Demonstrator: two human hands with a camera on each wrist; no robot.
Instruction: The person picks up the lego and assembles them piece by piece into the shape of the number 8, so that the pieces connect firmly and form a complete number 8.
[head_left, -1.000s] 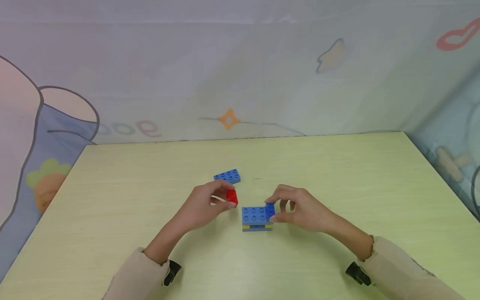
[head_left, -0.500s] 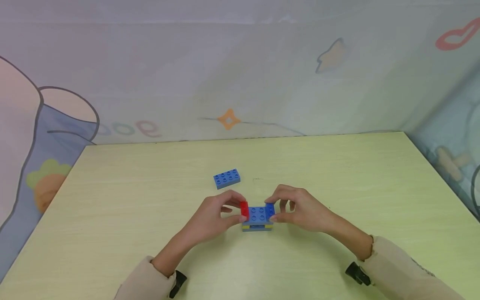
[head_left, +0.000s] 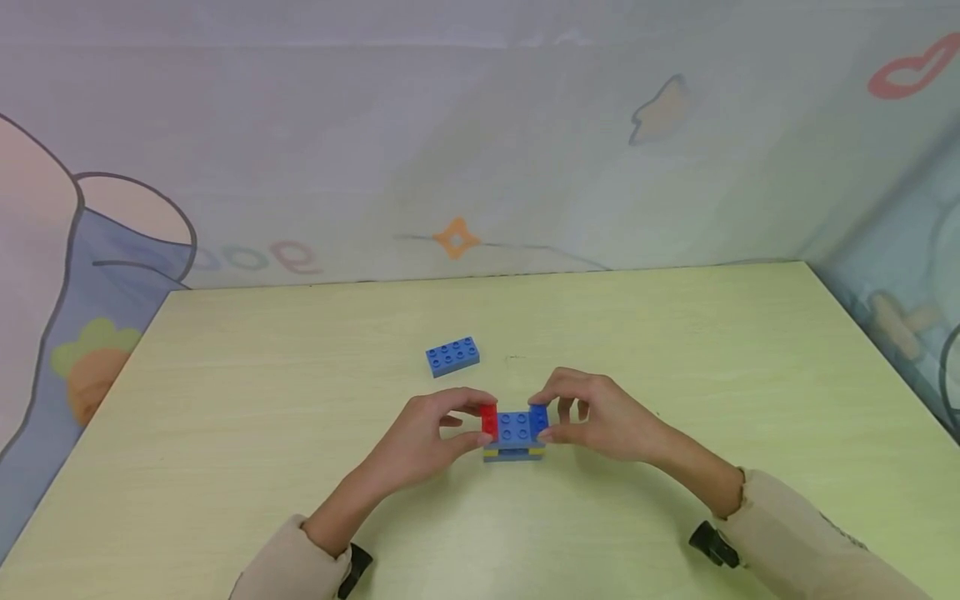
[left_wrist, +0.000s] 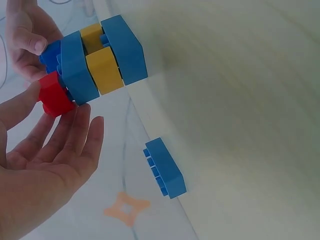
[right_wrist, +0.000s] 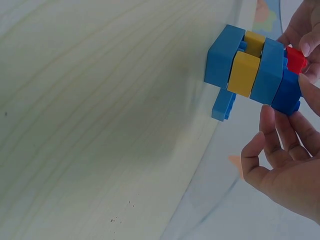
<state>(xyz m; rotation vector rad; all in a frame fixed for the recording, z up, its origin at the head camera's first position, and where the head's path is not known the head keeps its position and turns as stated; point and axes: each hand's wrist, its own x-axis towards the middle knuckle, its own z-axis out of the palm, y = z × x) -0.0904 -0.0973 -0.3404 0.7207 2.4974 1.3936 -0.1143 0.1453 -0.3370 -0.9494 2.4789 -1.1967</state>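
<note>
A block stack [head_left: 513, 427] stands on the table, with a light blue brick at its base, yellow bricks [left_wrist: 105, 70] in the middle layer and another light blue brick [right_wrist: 267, 72] above them. My left hand [head_left: 423, 437] pinches a small red brick [head_left: 489, 422] between thumb and fingers at the stack's top left end. At the top right end, my right hand [head_left: 600, 419] pinches a small dark blue brick [head_left: 538, 422]. Studs show between these two small bricks. In the left wrist view, a narrow gap shows beside the red brick; whether it is fully seated I cannot tell.
A loose light blue brick [head_left: 453, 357] with studs up lies behind the stack, slightly left. The pale wooden table [head_left: 300, 358] ends at a printed cloth backdrop [head_left: 510, 150].
My left hand has moved right and slightly down, bringing the red brick from beside the stack onto its top left end. My right hand stays at the dark blue brick.
</note>
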